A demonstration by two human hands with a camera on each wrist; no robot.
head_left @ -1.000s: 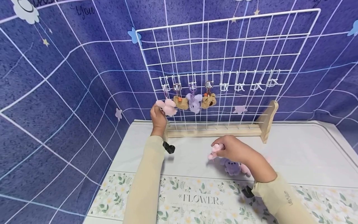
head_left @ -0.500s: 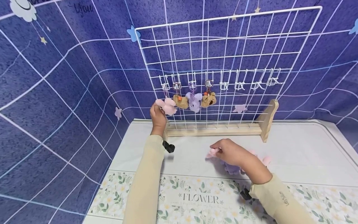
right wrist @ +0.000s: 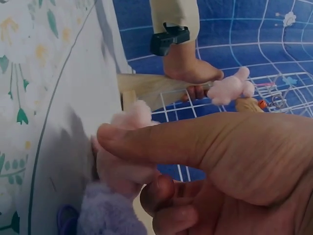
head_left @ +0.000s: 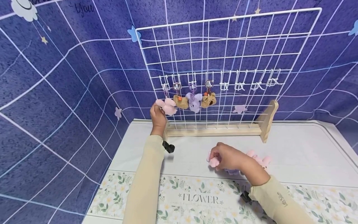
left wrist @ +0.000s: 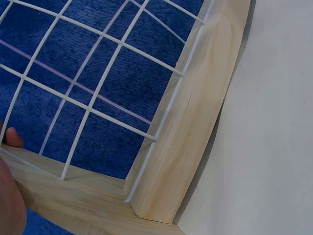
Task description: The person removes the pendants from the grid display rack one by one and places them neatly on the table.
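Note:
My left hand [head_left: 158, 120] grips the left wooden end of the stand [head_left: 215, 132] that holds up a white wire grid [head_left: 227, 59]. In the left wrist view, a thumb [left wrist: 9, 198] and a fingertip show either side of the wood. Low over the table, my right hand [head_left: 230, 156] pinches a small pink plush keychain [head_left: 214, 162] between thumb and fingers. Close below it lies a purple plush [right wrist: 107, 210], partly hidden by that hand. Another pink plush [head_left: 264, 161] lies past the right wrist, partly covered by it.
On the grid's left hooks hang a pink plush [head_left: 168, 107], a brown plush [head_left: 181, 102], a purple plush [head_left: 194, 102] and another brown plush [head_left: 208, 101]. Several white hooks [head_left: 239, 85] to the right carry nothing. A floral strip [head_left: 201, 199] crosses the white table [head_left: 305, 149].
My right hand has moved slightly down and nearer, and the pink plush in its fingers has turned. The left hand stays on the stand.

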